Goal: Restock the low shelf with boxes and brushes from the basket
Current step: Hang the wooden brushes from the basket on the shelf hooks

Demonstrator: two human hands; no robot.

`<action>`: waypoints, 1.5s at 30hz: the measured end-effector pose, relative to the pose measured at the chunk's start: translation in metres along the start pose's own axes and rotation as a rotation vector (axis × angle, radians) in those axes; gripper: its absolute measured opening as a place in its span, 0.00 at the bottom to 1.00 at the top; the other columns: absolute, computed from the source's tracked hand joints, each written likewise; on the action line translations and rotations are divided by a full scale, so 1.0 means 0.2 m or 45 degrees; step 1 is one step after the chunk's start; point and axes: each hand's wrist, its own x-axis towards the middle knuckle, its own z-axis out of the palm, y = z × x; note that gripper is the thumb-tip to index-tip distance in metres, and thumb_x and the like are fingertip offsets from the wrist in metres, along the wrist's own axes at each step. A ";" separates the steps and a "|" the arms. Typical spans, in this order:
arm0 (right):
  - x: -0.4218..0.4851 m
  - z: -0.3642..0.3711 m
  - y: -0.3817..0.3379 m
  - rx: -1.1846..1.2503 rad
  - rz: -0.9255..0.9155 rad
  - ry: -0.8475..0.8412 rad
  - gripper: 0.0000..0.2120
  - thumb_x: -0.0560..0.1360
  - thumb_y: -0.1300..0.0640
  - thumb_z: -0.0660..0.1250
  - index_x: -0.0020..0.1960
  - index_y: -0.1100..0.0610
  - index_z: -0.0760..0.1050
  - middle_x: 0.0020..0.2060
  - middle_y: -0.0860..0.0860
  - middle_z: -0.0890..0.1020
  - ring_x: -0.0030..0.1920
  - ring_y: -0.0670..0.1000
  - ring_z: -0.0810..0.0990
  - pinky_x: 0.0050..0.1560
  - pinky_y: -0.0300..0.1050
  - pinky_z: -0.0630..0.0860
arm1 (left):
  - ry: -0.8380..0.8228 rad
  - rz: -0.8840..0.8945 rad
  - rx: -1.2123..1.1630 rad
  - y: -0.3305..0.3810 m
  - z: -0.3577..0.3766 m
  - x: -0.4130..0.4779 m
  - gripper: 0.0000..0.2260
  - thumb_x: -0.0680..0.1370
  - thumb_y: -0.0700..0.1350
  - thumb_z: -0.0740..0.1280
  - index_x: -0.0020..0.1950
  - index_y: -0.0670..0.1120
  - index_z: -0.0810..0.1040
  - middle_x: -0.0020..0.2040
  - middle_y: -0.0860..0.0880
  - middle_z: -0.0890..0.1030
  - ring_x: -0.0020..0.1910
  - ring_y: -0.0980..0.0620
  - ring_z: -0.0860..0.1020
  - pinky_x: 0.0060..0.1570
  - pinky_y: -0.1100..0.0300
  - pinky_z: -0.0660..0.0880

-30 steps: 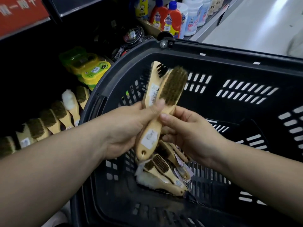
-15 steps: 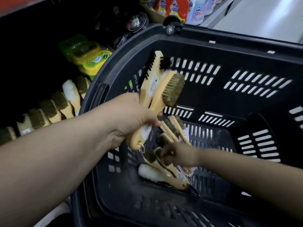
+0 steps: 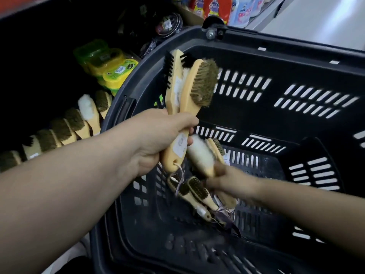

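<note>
Head view: since half a second ago the right hand has come up off the pile on the basket floor. It now carries a white brush raised just below the left hand. The left hand has kept its hold and sits slightly higher in frame.

The left hand's fingers are curled tight round the handles of a bundle held upright over the basket's left side. In the bundle, a brown brush is in front and a black brush behind it, touching. A strip of white fleece shows between the two.

The right hand is blurred. It grips the white brush by its handle end, fleece pointing up and left, nearly touching the brown brush's handle.

The pile lies tangled with tags and strings.

Left of the basket, a row of brushes leans in the dark, one white among brown. Beyond it sit green and yellow tubs. Bottles stand at the top.
</note>
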 end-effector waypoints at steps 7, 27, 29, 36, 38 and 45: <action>-0.23 -0.12 -0.36 0.918 -0.411 -0.245 0.13 0.72 0.48 0.58 0.37 0.57 0.73 0.30 0.52 0.73 0.29 0.47 0.72 0.31 0.36 0.73 | -0.031 -0.063 -0.028 0.01 0.02 -0.02 0.03 0.73 0.44 0.70 0.42 0.45 0.80 0.28 0.51 0.77 0.27 0.57 0.75 0.29 0.64 0.76; -0.03 -0.17 -0.18 -0.168 -0.304 -0.312 0.15 0.73 0.67 0.66 0.57 0.56 0.73 0.49 0.48 0.80 0.50 0.46 0.80 0.54 0.39 0.78 | -0.066 0.154 0.161 -0.02 0.00 -0.01 0.14 0.71 0.30 0.68 0.54 0.40 0.75 0.36 0.42 0.80 0.26 0.47 0.78 0.23 0.60 0.74; 0.09 -0.07 -0.05 -0.889 -0.181 -0.216 0.17 0.76 0.61 0.65 0.64 0.55 0.69 0.56 0.51 0.77 0.54 0.49 0.78 0.55 0.44 0.77 | -0.059 0.157 0.167 -0.02 -0.01 0.00 0.14 0.71 0.30 0.67 0.55 0.39 0.74 0.35 0.39 0.79 0.26 0.43 0.76 0.27 0.56 0.74; 0.35 0.27 0.15 -1.294 -0.134 -0.099 0.39 0.77 0.52 0.64 0.76 0.62 0.44 0.72 0.61 0.61 0.64 0.59 0.72 0.57 0.49 0.71 | -0.083 0.116 0.147 -0.02 -0.02 0.01 0.13 0.71 0.31 0.68 0.54 0.36 0.74 0.35 0.37 0.79 0.30 0.40 0.77 0.35 0.48 0.77; 0.37 0.30 0.15 -1.271 -0.112 -0.060 0.31 0.79 0.57 0.61 0.75 0.63 0.49 0.69 0.63 0.65 0.62 0.60 0.73 0.57 0.50 0.71 | -0.081 0.112 0.128 -0.02 -0.02 0.01 0.12 0.71 0.31 0.68 0.54 0.36 0.75 0.35 0.38 0.79 0.27 0.42 0.78 0.30 0.51 0.78; 0.29 0.32 0.21 -1.185 -0.109 -0.058 0.22 0.75 0.53 0.66 0.65 0.58 0.64 0.59 0.58 0.76 0.58 0.58 0.76 0.54 0.46 0.72 | -0.084 0.137 0.117 -0.02 -0.02 0.01 0.14 0.72 0.31 0.67 0.56 0.38 0.72 0.38 0.35 0.77 0.33 0.38 0.75 0.44 0.39 0.73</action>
